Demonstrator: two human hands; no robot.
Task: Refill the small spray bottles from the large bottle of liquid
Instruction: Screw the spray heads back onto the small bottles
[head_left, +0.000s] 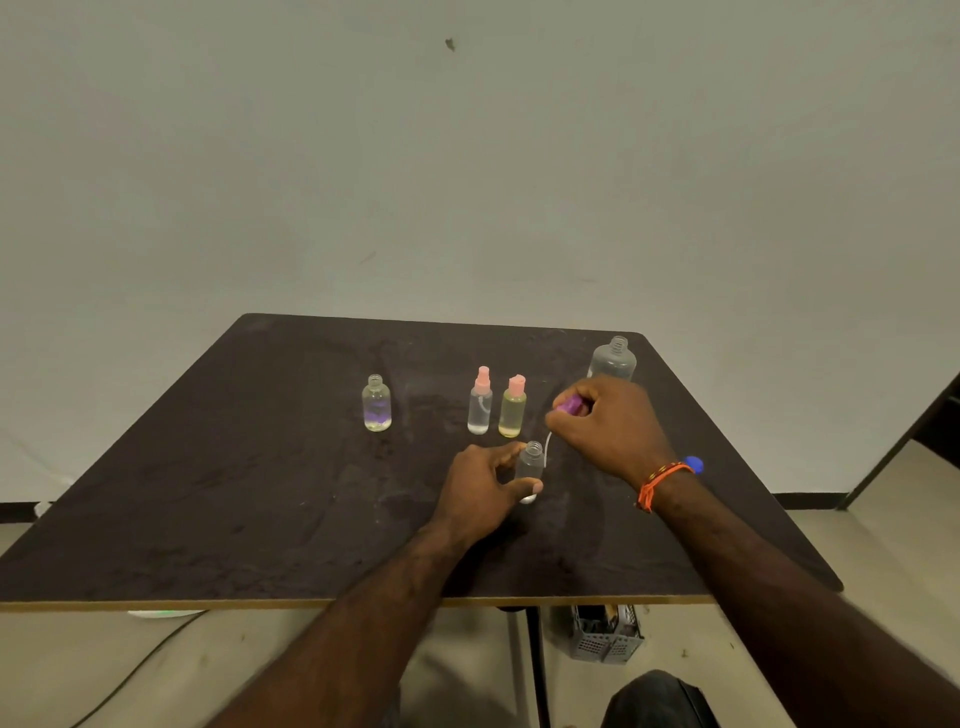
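A dark table (260, 493) carries everything. At its far right corner the large bottle (613, 359) is stood upright, uncapped. An open small bottle (530, 466) is clamped by the left hand (485, 486) between thumb and fingers. Just above it, a purple spray cap (570, 404) with its dip tube is gripped in the closed right hand (610, 426). Two pink-capped spray bottles (480, 408) are seen behind, and another uncapped bottle (376, 404) further left. A blue cap (694, 464) lies beside the right wrist.
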